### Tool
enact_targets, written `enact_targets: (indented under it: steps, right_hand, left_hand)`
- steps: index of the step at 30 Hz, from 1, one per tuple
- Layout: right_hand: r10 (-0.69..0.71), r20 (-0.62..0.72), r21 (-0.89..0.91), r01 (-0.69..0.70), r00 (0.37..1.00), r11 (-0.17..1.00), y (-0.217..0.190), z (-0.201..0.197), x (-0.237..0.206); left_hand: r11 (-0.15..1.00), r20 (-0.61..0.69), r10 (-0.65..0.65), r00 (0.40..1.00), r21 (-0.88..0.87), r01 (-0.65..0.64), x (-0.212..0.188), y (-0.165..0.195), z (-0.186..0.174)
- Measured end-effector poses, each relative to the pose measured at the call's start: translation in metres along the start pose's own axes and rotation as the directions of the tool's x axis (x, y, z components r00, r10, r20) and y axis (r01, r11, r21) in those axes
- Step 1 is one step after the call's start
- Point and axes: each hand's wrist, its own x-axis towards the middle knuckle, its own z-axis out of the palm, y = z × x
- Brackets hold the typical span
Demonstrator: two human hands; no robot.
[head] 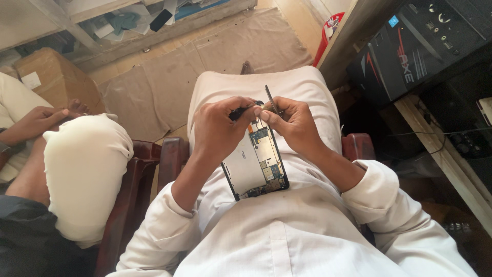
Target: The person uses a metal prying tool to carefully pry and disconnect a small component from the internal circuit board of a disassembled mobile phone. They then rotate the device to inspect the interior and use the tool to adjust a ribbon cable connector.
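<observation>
Opened black-framed tablet with bare circuit board (254, 163) on the white-clothed lap, long axis running away from the body — at its far end, left hand (218, 128) grips a black-handled tool (242, 111), right hand (291, 123) pinches thin metal tweezers (271, 100).

White robe (287, 236), maroon chair (169, 154)

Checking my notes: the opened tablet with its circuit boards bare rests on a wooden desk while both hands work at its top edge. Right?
Not quite. In the head view the opened tablet rests on the person's lap, not a desk. Both the left hand and right hand do work at its top edge.
</observation>
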Motion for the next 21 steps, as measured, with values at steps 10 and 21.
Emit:
enact_targets:
  steps: [10, 21]
  right_hand:
    - [-0.011, 0.013, 0.089, 0.01, 1.0, 0.996, 0.018, -0.002, 0.003]
    - [0.089, 0.033, 0.249, -0.095, 0.995, 0.964, 0.023, -0.003, 0.004]
  left_hand:
    - [0.998, -0.001, -0.023, 1.0, 0.053, 0.023, -0.001, 0.001, 0.001]
    - [0.996, 0.021, -0.076, 0.997, 0.041, 0.075, 0.0, -0.002, 0.003]
